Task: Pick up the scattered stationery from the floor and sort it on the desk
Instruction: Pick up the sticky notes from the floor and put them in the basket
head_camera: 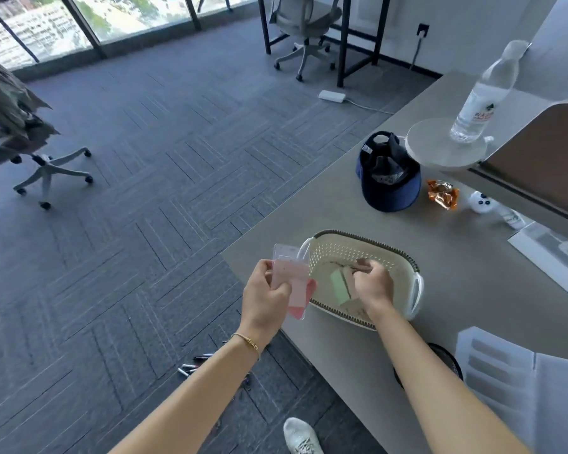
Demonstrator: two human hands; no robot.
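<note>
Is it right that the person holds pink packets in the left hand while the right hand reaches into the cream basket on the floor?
Not quite. The head view shows the basket standing on the desk, not on the floor. The rest holds: the left hand holds the pink packets, and the right hand reaches into the basket.

cap (389, 178) | water bottle (482, 96) (tilted) | office chair (304, 24) | snack wrapper (442, 194)

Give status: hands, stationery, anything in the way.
Left hand grips pink packets beside basket. Right hand inside basket, fingers curled on an item. Pens on the floor. Nothing in the way.
</note>
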